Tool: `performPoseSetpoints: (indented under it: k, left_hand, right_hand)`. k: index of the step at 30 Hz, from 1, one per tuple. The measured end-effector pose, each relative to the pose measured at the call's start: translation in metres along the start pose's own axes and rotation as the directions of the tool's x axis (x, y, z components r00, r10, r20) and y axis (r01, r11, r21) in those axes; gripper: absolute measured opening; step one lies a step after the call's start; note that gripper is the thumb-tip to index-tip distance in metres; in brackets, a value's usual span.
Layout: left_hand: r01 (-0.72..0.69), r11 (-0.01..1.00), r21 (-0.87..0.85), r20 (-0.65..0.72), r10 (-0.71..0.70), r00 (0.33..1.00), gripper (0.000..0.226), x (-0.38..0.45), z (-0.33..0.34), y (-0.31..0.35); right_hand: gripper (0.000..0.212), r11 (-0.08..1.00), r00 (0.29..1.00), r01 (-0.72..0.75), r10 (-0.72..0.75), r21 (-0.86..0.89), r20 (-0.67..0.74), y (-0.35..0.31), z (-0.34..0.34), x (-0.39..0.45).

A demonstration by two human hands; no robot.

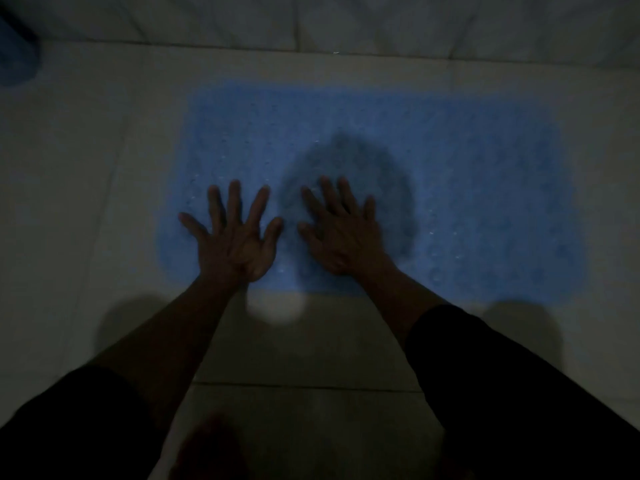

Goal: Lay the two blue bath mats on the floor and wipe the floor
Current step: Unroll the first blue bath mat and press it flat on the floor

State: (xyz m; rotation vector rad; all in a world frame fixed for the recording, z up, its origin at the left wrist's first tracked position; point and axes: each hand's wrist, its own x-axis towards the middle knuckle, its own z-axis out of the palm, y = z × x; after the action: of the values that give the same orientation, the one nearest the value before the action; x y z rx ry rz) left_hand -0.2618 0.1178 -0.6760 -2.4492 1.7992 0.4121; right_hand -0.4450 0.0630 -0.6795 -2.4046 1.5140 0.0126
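Observation:
A light blue bath mat [450, 174] lies flat on the pale tiled floor [86, 174], its surface bumpy with small raised dots. My left hand [235, 233] rests palm down on the mat's near left part, fingers spread and straight. Just to its right, my right hand [341, 230] also lies flat on the mat with straight fingers. A head-shaped shadow falls on the mat behind my right hand. Only one mat shows clearly in this dim view.
A wall [346, 19] of pale tiles rises just beyond the mat. A dark blue object [15, 53] sits at the far left edge. A bright light spot [275, 308] falls on the floor at the mat's near edge. A tile joint crosses the floor near me.

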Motion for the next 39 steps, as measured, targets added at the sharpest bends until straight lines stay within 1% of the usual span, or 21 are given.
performPoseSetpoints:
  k: [1,3,5,7,9,11,14,16,19,23,25,27,29,30,31,33,34,37,38,39]
  left_hand:
    - [-0.012,1.000,0.004,-0.007,0.012,1.000,0.070,-0.001,-0.002,0.011]
    - [-0.111,0.994,-0.018,-0.034,0.110,0.993,0.074,-0.004,-0.002,0.042]
    - [-0.230,0.973,-0.036,-0.055,0.228,0.972,0.076,-0.008,0.003,0.081]
    - [-0.320,0.947,-0.011,-0.064,0.318,0.946,0.075,-0.010,0.012,0.123]
    - [-0.389,0.921,0.007,-0.086,0.388,0.918,0.071,-0.009,0.017,0.162]
    - [-0.420,0.907,-0.008,-0.075,0.419,0.905,0.069,-0.001,0.018,0.193]
    - [-0.408,0.913,-0.019,-0.075,0.406,0.911,0.065,0.015,0.025,0.223]
    - [-0.382,0.924,0.031,-0.071,0.383,0.921,0.064,0.020,0.030,0.232]
    - [-0.364,0.928,0.076,-0.064,0.369,0.927,0.063,0.021,0.036,0.233]
    - [-0.365,0.930,0.038,-0.070,0.367,0.927,0.063,0.026,0.029,0.235]
    - [-0.385,0.923,0.025,-0.087,0.385,0.919,0.063,0.027,0.017,0.239]
    - [-0.406,0.914,0.024,-0.065,0.406,0.911,0.062,0.027,0.014,0.241]
    - [-0.388,0.920,0.049,0.016,0.387,0.922,0.062,0.025,0.021,0.236]
    - [-0.377,0.924,0.063,0.047,0.375,0.926,0.062,0.024,0.022,0.235]
    - [-0.365,0.928,0.073,0.059,0.361,0.931,0.063,0.023,0.022,0.235]
    - [-0.366,0.926,0.088,-0.012,0.368,0.930,0.062,0.029,0.012,0.239]
    - [-0.375,0.923,0.087,-0.069,0.381,0.922,0.061,0.035,0.007,0.243]
    - [-0.425,0.902,0.068,-0.168,0.431,0.887,0.061,0.067,0.002,0.252]
    - [-0.441,0.894,0.077,-0.188,0.447,0.874,0.062,0.080,0.002,0.256]
    - [-0.444,0.893,0.080,-0.180,0.451,0.874,0.064,0.094,-0.001,0.261]
  right_hand:
    - [0.065,0.999,0.999,-0.031,0.031,0.025,-0.019,0.009,-0.005,-0.008]
    - [0.064,0.984,0.983,-0.158,0.164,0.077,-0.083,0.037,-0.012,-0.031]
    - [0.065,0.943,0.936,-0.316,0.328,0.101,-0.126,0.073,-0.015,-0.053]
    - [0.066,0.899,0.887,-0.431,0.438,0.081,-0.147,0.114,-0.021,-0.072]
    - [0.068,0.854,0.847,-0.511,0.519,0.096,-0.113,0.154,-0.029,-0.080]
    - [0.069,0.819,0.820,-0.561,0.570,0.122,-0.056,0.185,-0.037,-0.082]
    - [0.072,0.825,0.828,-0.554,0.560,0.111,-0.031,0.207,-0.038,-0.077]
    - [0.072,0.833,0.832,-0.547,0.552,0.085,-0.056,0.209,-0.035,-0.073]
    - [0.073,0.821,0.818,-0.567,0.571,0.064,-0.073,0.208,-0.032,-0.073]
    - [0.073,0.819,0.814,-0.568,0.574,0.081,-0.086,0.209,-0.038,-0.069]
    - [0.073,0.824,0.817,-0.556,0.566,0.106,-0.112,0.210,-0.051,-0.065]
    - [0.073,0.821,0.815,-0.565,0.571,0.086,-0.098,0.211,-0.054,-0.067]
    - [0.072,0.815,0.815,-0.577,0.579,0.058,-0.033,0.208,-0.050,-0.067]
    - [0.071,0.815,0.815,-0.577,0.579,0.054,-0.025,0.205,-0.050,-0.066]
    - [0.067,0.818,0.817,-0.572,0.574,0.055,-0.047,0.203,-0.052,-0.063]
    - [0.062,0.826,0.812,-0.562,0.562,0.047,-0.157,0.204,-0.063,-0.052]
    - [0.062,0.825,0.807,-0.562,0.562,0.055,-0.180,0.207,-0.068,-0.043]
    - [0.066,0.836,0.821,-0.543,0.548,0.080,-0.160,0.224,-0.074,-0.012]
    - [0.067,0.844,0.830,-0.529,0.536,0.086,-0.155,0.232,-0.075,-0.002]
    - [0.069,0.852,0.839,-0.515,0.523,0.091,-0.150,0.242,-0.076,0.009]
